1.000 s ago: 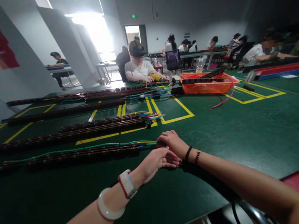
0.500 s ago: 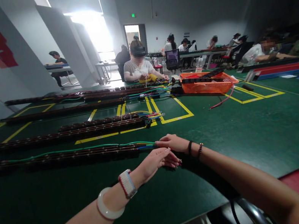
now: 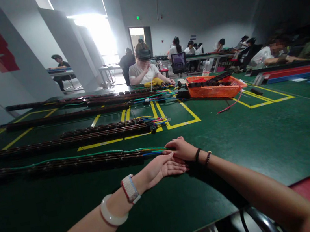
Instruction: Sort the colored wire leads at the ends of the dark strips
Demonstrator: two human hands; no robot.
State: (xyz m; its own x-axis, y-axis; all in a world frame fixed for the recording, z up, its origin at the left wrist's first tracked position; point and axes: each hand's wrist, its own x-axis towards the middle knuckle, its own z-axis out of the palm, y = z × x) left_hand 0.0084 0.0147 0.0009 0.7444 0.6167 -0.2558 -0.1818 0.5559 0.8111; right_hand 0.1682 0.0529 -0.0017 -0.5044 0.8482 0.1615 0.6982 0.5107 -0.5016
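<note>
Across the green table from you sits a co-worker in a light shirt and dark headset. Ahead and to your right stands an orange basket with dark pieces inside, a pinkish-red wire trailing from it onto the tabletop. You see a bottle behind it, and yellow tape lines marking the surface. Farther right lie red and blue bars. Beyond, you face a purple-backed chair, a doorway and a bright window.
</note>
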